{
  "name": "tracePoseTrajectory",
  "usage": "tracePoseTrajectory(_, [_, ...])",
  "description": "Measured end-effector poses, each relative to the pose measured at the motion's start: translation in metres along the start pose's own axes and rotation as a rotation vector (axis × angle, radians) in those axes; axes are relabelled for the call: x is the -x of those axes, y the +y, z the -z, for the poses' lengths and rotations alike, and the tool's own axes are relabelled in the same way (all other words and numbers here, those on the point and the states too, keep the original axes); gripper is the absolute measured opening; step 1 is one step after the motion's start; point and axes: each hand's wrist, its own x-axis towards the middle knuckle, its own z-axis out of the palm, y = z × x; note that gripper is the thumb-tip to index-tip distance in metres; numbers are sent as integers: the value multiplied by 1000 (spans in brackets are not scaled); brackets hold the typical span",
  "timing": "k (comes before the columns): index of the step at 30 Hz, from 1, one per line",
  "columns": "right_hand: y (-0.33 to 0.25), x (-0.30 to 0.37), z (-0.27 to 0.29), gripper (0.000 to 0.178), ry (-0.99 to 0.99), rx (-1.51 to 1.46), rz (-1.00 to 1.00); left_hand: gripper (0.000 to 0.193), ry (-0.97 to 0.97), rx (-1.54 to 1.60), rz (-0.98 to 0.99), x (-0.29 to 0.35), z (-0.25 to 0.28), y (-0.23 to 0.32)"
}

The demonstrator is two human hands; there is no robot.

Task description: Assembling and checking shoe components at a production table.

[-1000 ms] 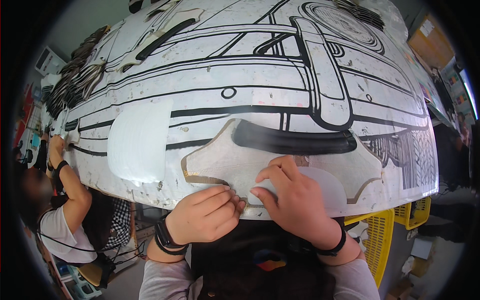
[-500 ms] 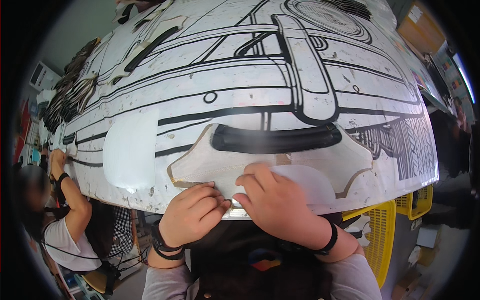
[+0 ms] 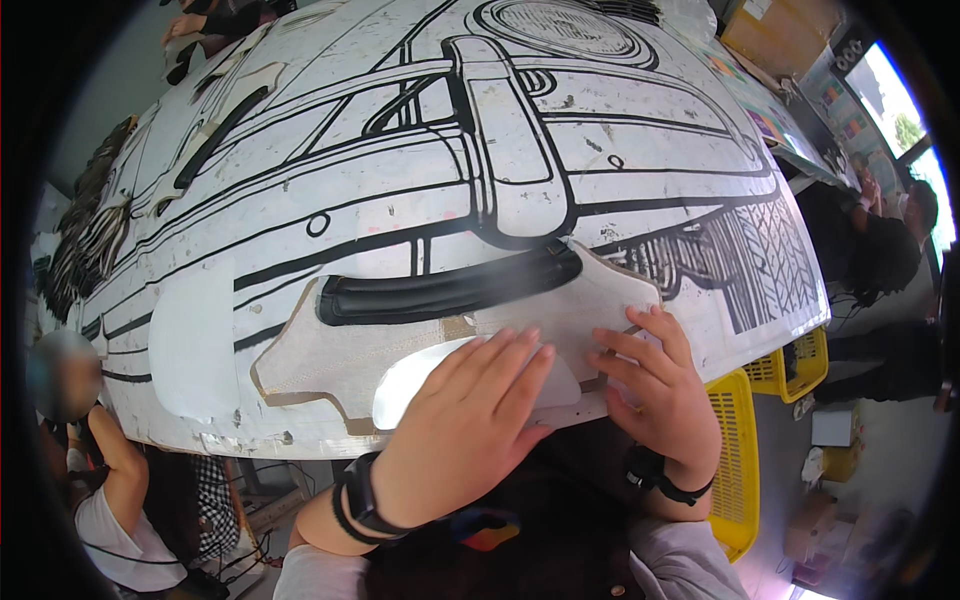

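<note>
A flat, pale beige cut piece [image 3: 320,350] with brown edges and a black padded strip [image 3: 455,284] along its far side lies at the table's front edge. On its near middle rests a smooth white rounded sheet [image 3: 402,385], partly hidden beneath my left hand [image 3: 475,425]. That hand lies flat over the sheet, its fingers straight and close together. My right hand [image 3: 655,385] is at the right end of the beige piece, fingers apart and slightly bent. Neither hand grips anything.
Another white rounded sheet [image 3: 195,345] lies on the table [image 3: 370,225], left of the beige piece. A second black-strip piece [image 3: 222,135] is farther back. Dark strips [image 3: 85,215] are piled far left. Yellow baskets [image 3: 735,465] stand at right. Co-workers are around the table.
My left hand has gone from curled fingers near the edge to lying flat on the white sheet. My right hand has moved from the middle to the right end. The view has shifted.
</note>
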Motion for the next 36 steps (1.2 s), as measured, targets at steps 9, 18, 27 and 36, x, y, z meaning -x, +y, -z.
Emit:
tracePoseTrajectory(9, [9, 14, -24, 19, 182, -17, 265, 62, -67, 115, 26, -11, -8, -3])
tracePoseTrajectory(18, [11, 29, -33, 12, 271, 9, 379, 48, -11, 249, 55, -5, -5, -8])
tracePoseTrajectory(27, [13, 34, -39, 12, 316, 70, 438, 43, 78, 42, 115, -3, -23, -2])
tracePoseTrajectory(36, [10, 33, -38, 12, 297, 83, 433, 39, 77, -22, 144, -6, -24, 1])
